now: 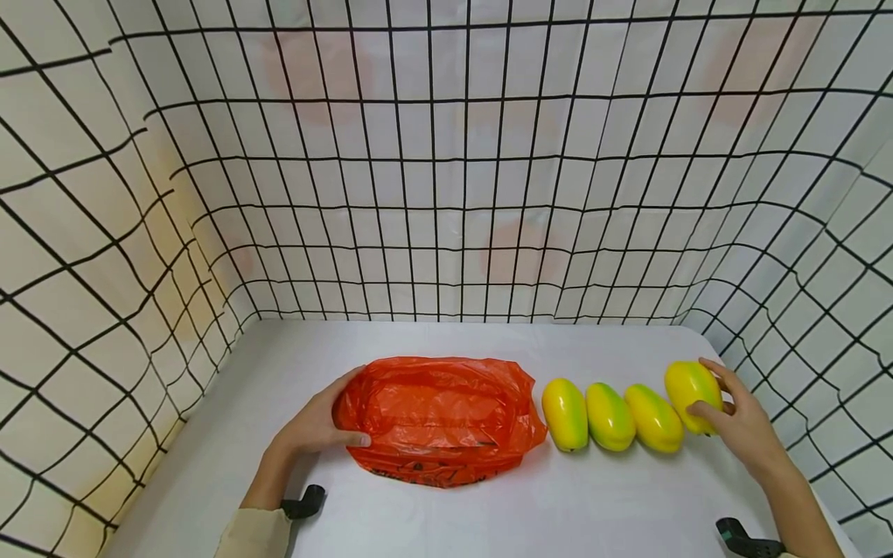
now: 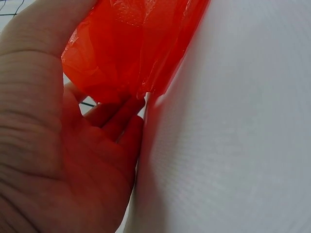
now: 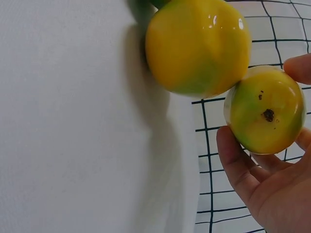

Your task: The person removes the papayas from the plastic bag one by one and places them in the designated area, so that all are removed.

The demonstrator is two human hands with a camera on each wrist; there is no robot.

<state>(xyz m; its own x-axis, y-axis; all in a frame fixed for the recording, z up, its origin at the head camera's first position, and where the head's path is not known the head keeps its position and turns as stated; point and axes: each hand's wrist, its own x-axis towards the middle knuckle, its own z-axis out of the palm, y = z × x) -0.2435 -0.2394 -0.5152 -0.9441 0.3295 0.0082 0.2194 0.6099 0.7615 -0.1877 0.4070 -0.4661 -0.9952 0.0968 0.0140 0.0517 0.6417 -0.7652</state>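
A red plastic bag (image 1: 439, 418) lies spread on the table with its mouth facing up. My left hand (image 1: 324, 418) holds the bag's left end, thumb at the near side and fingers round the far side. In the left wrist view, its fingers (image 2: 121, 121) touch the bag's red film (image 2: 126, 48) just beside the table surface. At the far right, my right hand (image 1: 739, 415) grips a yellow-green mango (image 1: 691, 387) between thumb and fingers. The right wrist view shows the dark spot on that mango's end (image 3: 267, 114), with fingertips round its sides.
Three more mangoes lie in a row right of the bag: one beside its edge (image 1: 565, 415), a middle one (image 1: 610, 417) and a third (image 1: 653, 418) close to the held mango. A white cloth with black grid lines (image 1: 446, 186) walls the white table (image 1: 446, 515) at back and sides.
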